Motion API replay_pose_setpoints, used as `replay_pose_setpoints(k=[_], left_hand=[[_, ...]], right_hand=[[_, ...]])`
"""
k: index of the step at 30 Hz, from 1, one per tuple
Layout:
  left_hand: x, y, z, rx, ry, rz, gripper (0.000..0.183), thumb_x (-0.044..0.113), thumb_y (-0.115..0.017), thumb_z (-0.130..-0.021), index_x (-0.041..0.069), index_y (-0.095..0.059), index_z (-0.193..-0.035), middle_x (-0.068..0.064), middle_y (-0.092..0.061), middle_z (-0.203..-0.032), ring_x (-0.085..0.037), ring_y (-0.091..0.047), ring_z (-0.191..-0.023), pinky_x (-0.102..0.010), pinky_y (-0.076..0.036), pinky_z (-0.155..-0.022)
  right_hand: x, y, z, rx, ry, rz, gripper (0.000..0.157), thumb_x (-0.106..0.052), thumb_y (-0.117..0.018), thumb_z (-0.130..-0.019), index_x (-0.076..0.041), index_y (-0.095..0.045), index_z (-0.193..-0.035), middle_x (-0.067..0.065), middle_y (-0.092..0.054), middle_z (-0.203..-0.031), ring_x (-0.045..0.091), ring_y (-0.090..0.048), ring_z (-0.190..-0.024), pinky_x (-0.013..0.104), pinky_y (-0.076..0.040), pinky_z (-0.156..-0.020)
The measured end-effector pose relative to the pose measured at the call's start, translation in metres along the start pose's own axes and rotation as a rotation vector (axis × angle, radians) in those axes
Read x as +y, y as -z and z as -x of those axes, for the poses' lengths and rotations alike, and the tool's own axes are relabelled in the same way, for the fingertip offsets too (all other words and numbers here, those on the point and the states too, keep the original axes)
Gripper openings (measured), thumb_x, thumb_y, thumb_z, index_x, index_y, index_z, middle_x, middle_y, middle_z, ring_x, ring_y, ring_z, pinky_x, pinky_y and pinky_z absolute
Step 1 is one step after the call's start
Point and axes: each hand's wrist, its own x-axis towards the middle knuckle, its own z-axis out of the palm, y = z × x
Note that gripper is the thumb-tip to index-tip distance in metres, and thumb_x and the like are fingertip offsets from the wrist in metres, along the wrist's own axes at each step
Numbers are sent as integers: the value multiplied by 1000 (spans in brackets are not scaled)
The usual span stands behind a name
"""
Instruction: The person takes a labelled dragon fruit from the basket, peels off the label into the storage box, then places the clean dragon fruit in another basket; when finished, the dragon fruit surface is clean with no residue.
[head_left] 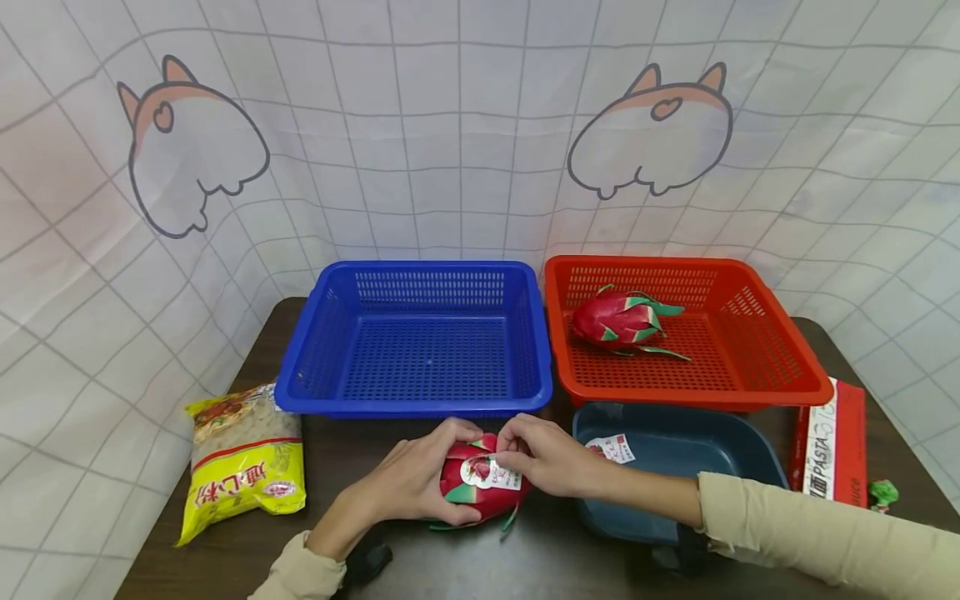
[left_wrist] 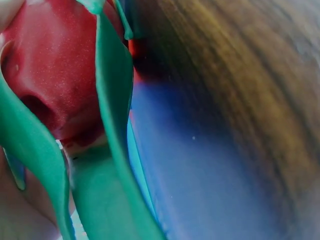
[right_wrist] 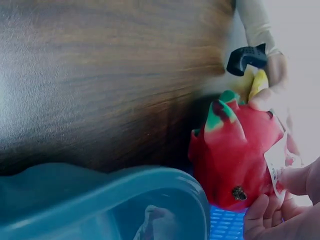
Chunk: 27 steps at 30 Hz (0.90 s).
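A red dragon fruit [head_left: 487, 504] with green scales sits at the front middle of the table, below the blue basket. My left hand [head_left: 420, 475] grips it from the left, thumb along the near side and fingers over the top. A white printed label [head_left: 502, 477] lies on its upper face. From the right, my right hand [head_left: 547, 457] pinches the edge of this label between thumb and bent fingers. One side of the label [right_wrist: 274, 162] stands off the skin in the right wrist view. The left wrist view shows red skin [left_wrist: 55, 60] and long green scales up close.
Behind stand a blue basket [head_left: 412, 407] and a red basket [head_left: 697, 396], the red one holding another dragon fruit [head_left: 617, 319]. A dark teal basin [head_left: 697, 450] under my right forearm contains a label [head_left: 617, 448]. A yellow bag [head_left: 251, 467] lies left, a pasta box [head_left: 847, 442] right.
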Motion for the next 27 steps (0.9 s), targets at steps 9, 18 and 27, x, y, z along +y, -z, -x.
replay_pose_setpoints(k=[9,18,27], left_hand=[[2,1,-1,-8,20,-13,77,61,-77,-70,27,-40,-128,13,-55,-128,-2,-62,-95,-17,-53,-69],[3,2,0,-4,33,-18,77,60,-79,-68,27,-41,-127,14,-55,-129,-1,-63,-96,-17,-54,-70],[3,1,-1,-6,16,-17,77,59,-78,-69,26,-40,-127,13,-55,-129,-3,-63,-99,-17,-54,-70]], right_hand=[[8,8,2,-85,-19,-139,13,-16,-60,-95,-4,-58,-92,2,-56,-79,0,-45,-69,18,-41,-61],[12,14,-3,-179,-93,-240,18,-19,-56,-98,-1,-57,-97,0,-55,-81,4,-48,-73,18,-41,-64],[6,24,-4,-279,-47,-340,16,-16,-49,-102,0,-48,-101,1,-45,-70,6,-43,-61,18,-38,-56]])
